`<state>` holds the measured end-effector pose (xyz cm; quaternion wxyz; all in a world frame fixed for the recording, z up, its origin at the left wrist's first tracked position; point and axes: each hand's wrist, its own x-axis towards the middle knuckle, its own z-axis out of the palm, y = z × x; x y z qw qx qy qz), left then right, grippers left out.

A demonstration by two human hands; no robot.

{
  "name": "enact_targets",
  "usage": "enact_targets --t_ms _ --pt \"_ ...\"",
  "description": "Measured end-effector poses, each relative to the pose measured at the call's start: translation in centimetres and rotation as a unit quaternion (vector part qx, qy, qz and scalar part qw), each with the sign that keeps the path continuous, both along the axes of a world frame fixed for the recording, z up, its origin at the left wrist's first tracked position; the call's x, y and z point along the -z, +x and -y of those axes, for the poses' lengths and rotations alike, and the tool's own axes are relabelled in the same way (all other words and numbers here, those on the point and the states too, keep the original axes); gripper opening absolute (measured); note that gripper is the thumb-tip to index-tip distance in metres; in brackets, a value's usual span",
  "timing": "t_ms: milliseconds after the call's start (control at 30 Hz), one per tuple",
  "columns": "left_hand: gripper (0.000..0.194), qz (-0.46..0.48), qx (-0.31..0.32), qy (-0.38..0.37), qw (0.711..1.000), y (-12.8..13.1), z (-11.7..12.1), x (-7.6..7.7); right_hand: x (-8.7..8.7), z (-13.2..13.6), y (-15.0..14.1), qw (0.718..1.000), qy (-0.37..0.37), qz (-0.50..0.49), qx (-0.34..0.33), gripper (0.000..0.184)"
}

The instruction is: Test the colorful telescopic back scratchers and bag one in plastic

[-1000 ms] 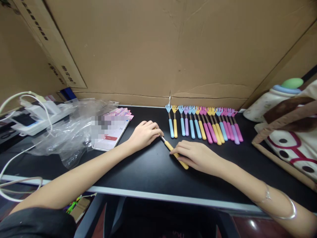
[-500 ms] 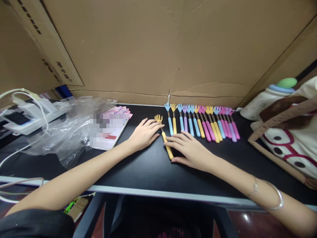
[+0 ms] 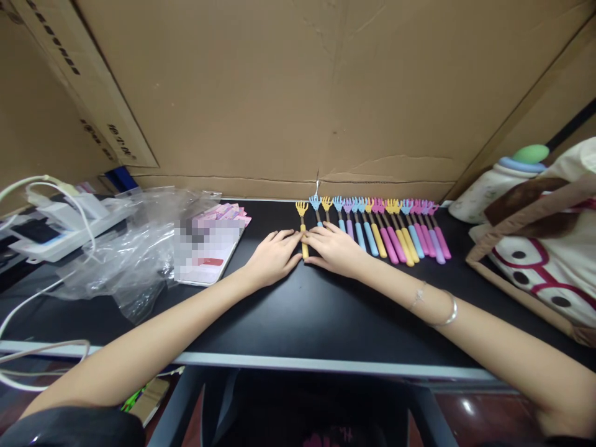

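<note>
A yellow back scratcher (image 3: 302, 211) with a small hand-shaped head lies upright in line on the black desk, at the left end of a row. My left hand (image 3: 274, 256) rests at its left side, fingers stretched out and fingertips touching the handle. From the right, my right hand (image 3: 338, 249) touches the same handle, its fingers extended too and its palm over nearby handles. Partly covered by it are a blue back scratcher (image 3: 315, 203) and another yellow back scratcher (image 3: 326, 203). Further right, several blue, purple, yellow and pink back scratchers (image 3: 391, 239) lie side by side.
At left are a phone (image 3: 218, 248) with a blurred screen, pink packets (image 3: 228, 213), crumpled clear plastic bags (image 3: 135, 248) and a white power strip (image 3: 69, 233) with cables. A cloth bag (image 3: 544, 267) and a bottle (image 3: 488, 186) stand at right. Cardboard (image 3: 261, 93) walls the back.
The yellow back scratcher has moved up and left and straightened from its slant, joining the row. My right hand has shifted left and up; my left hand stays close by its left side.
</note>
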<state>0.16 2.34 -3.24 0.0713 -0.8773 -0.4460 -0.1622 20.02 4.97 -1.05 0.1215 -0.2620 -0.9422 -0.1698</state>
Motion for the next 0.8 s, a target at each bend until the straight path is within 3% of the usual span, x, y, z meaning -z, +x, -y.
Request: enact_targets --t_ms 267,567,700,800 --pt "0.051 -0.025 -0.02 -0.005 0.999 -0.2 0.0 -0.1 -0.3 -2.0 -0.5 1.0 0.0 0.018 0.024 0.047" --pt "0.049 -0.04 -0.011 -0.01 0.999 -0.5 -0.1 0.1 -0.2 -2.0 -0.2 0.998 -0.018 0.005 0.065 0.044" --pt "0.05 -0.036 -0.008 -0.015 0.999 -0.6 -0.1 0.1 -1.1 -1.8 0.8 0.997 -0.028 -0.008 0.072 0.051" --pt "0.048 -0.029 -0.002 -0.019 0.999 -0.6 -0.1 0.1 -2.4 -2.1 3.1 0.995 -0.014 -0.027 0.09 0.05"
